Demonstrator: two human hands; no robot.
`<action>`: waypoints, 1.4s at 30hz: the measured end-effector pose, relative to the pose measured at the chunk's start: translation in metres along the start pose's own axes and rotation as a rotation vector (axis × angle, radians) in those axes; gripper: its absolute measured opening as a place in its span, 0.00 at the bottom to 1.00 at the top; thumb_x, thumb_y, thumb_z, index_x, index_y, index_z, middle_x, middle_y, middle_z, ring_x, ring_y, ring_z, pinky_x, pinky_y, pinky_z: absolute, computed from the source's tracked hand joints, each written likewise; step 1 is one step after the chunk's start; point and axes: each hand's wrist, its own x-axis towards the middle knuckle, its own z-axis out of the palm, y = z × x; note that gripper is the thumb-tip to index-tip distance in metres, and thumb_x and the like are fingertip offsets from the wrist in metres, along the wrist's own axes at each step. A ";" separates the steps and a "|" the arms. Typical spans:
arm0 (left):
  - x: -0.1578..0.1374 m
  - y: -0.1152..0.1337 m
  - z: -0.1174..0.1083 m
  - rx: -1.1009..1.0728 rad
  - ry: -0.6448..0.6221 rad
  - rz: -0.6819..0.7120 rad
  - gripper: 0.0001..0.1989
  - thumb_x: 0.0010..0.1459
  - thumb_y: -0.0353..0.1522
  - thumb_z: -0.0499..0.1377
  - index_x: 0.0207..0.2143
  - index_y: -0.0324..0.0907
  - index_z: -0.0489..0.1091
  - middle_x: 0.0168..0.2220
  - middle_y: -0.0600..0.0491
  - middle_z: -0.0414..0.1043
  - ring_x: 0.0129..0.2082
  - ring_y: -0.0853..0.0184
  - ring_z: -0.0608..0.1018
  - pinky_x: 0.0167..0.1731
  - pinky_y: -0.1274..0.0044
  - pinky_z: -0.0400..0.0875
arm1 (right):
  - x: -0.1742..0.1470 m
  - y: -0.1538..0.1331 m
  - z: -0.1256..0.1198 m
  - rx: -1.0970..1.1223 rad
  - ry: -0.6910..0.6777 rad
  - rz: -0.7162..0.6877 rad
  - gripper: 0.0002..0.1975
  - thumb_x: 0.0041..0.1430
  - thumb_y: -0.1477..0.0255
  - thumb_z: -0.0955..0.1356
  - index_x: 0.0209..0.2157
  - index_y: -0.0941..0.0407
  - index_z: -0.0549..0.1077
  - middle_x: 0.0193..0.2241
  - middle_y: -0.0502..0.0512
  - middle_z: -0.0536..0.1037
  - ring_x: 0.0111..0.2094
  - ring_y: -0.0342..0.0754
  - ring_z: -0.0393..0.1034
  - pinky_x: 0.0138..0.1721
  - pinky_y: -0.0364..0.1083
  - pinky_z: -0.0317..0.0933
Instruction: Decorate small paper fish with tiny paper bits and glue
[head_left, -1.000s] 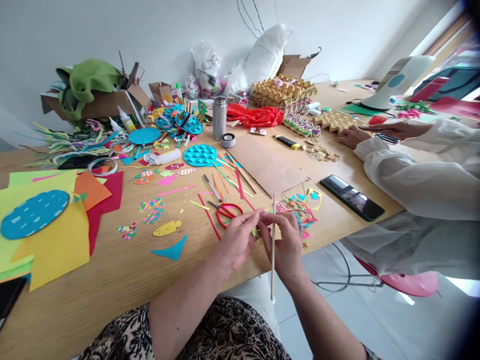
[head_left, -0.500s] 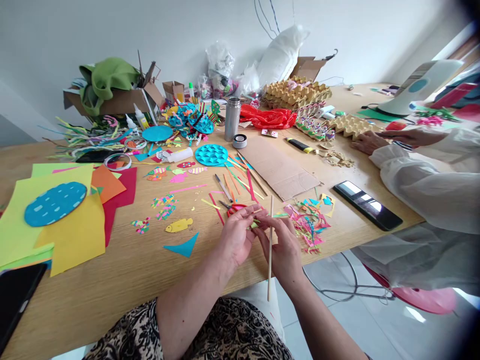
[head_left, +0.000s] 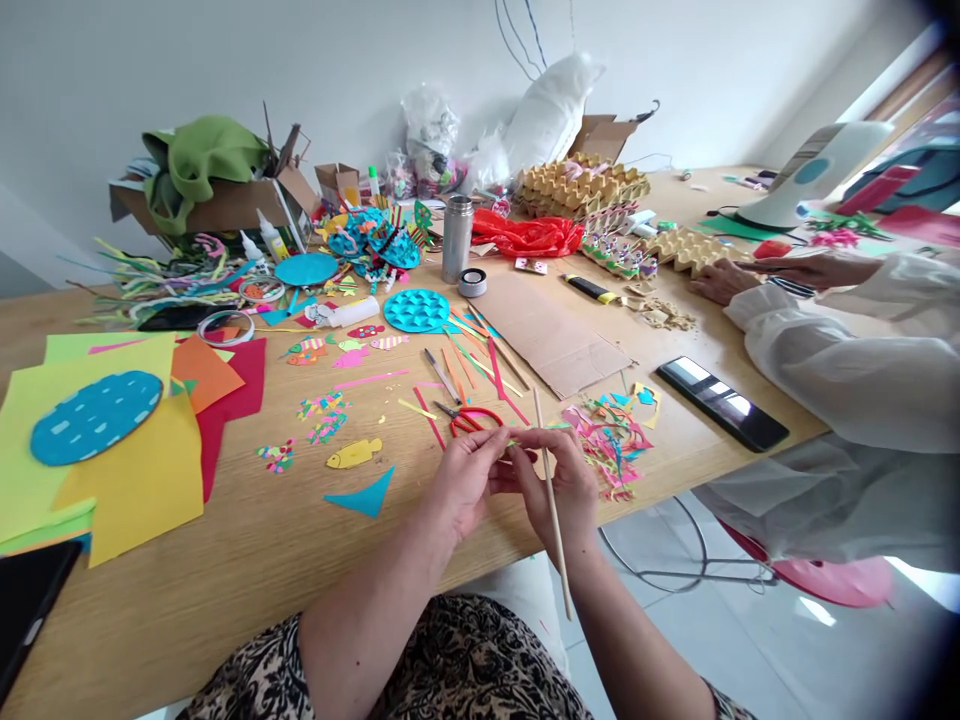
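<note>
Pinching fingers: left hand (head_left: pixel 463 482), thumb and forefinger closed on a small green piece (head_left: pixel 511 444), which the fingertips mostly hide.
Right hand (head_left: pixel 576 488): beside the left, forefinger extended to the same piece, other fingers bent; it grips a stick (head_left: pixel 553 511), though its exact hold is unclear from where I stand.
Stick position: slanting across the right hand, lower end past the table edge.
Forearms (head_left: pixel 379 575): angled inward, the hands meeting above the near edge.
Scissors (head_left: pixel 480 419): red-handled, just beyond the left hand.
Table (head_left: pixel 285 590): wooden; coloured paper (head_left: pixel 161 510) at left, paper scraps (head_left: pixel 613 440) and a phone (head_left: pixel 721 403) at right, cardboard (head_left: pixel 556 338) farther back.
Wall (head_left: pixel 300 70): pale, behind stacked egg trays (head_left: pixel 581 190) and a box (head_left: pixel 225 208) topped with green cloth (head_left: pixel 206 160).
Co-worker: white sleeves (head_left: pixel 810 350), hands (head_left: pixel 724 282) at an egg tray (head_left: pixel 686 248).
</note>
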 end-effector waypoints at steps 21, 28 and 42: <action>0.001 0.002 -0.015 -0.052 0.151 0.036 0.18 0.34 0.34 0.76 0.27 0.34 0.76 0.23 0.51 0.76 0.18 0.72 0.75 0.24 0.80 0.71 | -0.005 0.001 -0.003 0.104 -0.021 -0.029 0.05 0.60 0.75 0.68 0.38 0.52 0.74 0.35 0.54 0.74 0.39 0.49 0.69 0.41 0.50 0.65; -0.004 0.008 -0.015 -0.088 0.066 -0.053 0.14 0.46 0.34 0.71 0.31 0.32 0.76 0.27 0.46 0.78 0.24 0.67 0.79 0.32 0.75 0.76 | -0.002 0.004 -0.004 0.030 0.018 -0.064 0.06 0.60 0.75 0.67 0.37 0.51 0.76 0.32 0.53 0.74 0.36 0.49 0.69 0.37 0.49 0.65; -0.002 0.002 -0.018 0.188 0.116 0.125 0.18 0.36 0.35 0.75 0.31 0.34 0.80 0.26 0.49 0.77 0.26 0.71 0.76 0.33 0.77 0.73 | -0.002 0.004 -0.002 -0.080 0.053 -0.164 0.05 0.59 0.77 0.69 0.36 0.54 0.76 0.30 0.53 0.72 0.34 0.47 0.67 0.35 0.47 0.64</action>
